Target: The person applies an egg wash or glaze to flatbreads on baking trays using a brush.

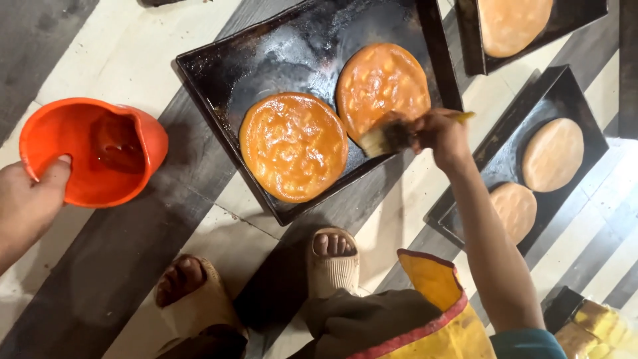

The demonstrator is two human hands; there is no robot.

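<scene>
My right hand [442,133] is closed around a brush [385,136], fingers wrapped tight on the handle, its yellow end poking out past my knuckles on the right. The bristles point left and sit at the near edge of the right bread [382,83], over the gap between it and the left bread [294,146]. Both rounds are orange and glossy, lying side by side, just apart, on a dark tray [219,73] that is set at a slant on the striped floor.

My left hand [26,199] grips a red jug [93,149] at the far left, thumb hooked over its rim, the rest of the fingers hidden behind the wall; some red-brown liquid shows inside.

To the right a second tray [565,86] carries two pale, dull rounds, and a third tray [585,13] at the far right corner carries another. My two sandalled feet [335,262] stand near, below the glazed tray, with a yellow cloth [438,292] beside them
</scene>
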